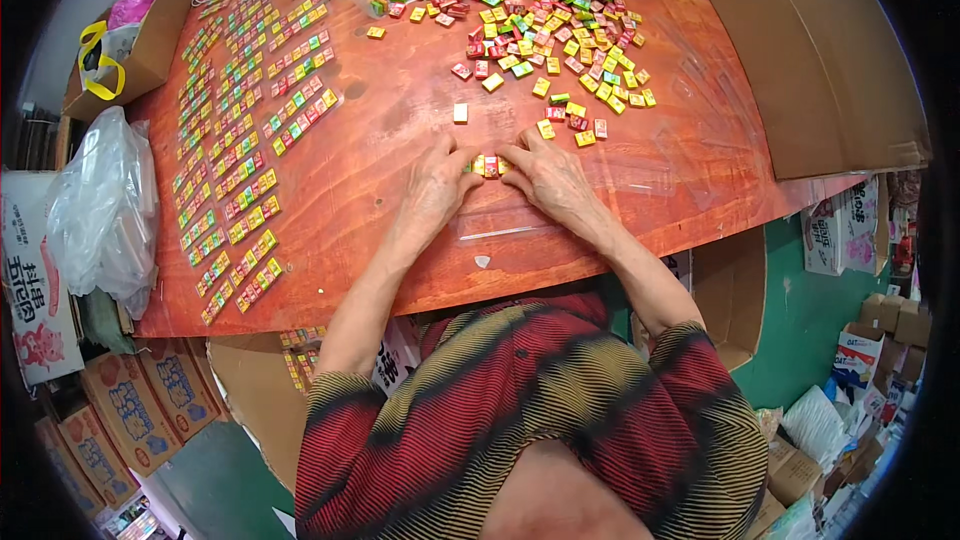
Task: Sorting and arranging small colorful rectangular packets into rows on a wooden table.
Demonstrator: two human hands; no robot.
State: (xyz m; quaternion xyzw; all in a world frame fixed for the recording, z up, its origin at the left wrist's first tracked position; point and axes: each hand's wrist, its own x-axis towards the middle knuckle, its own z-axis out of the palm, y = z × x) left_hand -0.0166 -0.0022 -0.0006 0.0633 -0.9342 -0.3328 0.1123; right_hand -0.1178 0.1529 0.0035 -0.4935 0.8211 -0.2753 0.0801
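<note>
Where hands (490, 180) meet: candy row (488, 166).

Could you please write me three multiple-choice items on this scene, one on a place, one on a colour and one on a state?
1. Where do the finished rows of sweets lie?
A. person's left
B. person's right
C. on the floor

2. What colour is the table?
A. white
B. reddish-brown
C. blue

3. How do the left hand and right hand stand?
A. both raised
B. one hidden under the table
C. both pressed against a short row of sweets

Answers: 1 A, the rows fill the table's left side. 2 B, bare wood shows reddish-brown. 3 C, fingertips meet at the short row.
</note>
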